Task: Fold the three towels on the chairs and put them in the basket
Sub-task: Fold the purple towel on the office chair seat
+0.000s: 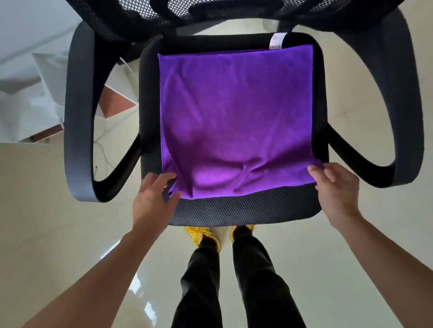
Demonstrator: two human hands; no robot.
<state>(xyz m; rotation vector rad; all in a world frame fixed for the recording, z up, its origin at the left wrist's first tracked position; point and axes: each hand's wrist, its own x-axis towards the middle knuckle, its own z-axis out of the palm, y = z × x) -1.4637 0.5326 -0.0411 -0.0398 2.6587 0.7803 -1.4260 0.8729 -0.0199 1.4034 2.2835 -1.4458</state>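
A purple towel (236, 121) lies spread flat on the seat of a black mesh office chair (245, 214), with a white label at its far right corner. My left hand (153, 200) pinches the towel's near left corner at the seat's front. My right hand (336, 187) grips the near right corner at the seat's right edge. Only this one towel is in view, and no basket is visible.
The chair's grey armrests (78, 113) curve out on both sides, and its mesh backrest (199, 1) rises at the top. My legs in black trousers and yellow shoes (203, 235) stand on a glossy cream floor. White stair steps (18, 97) lie at the left.
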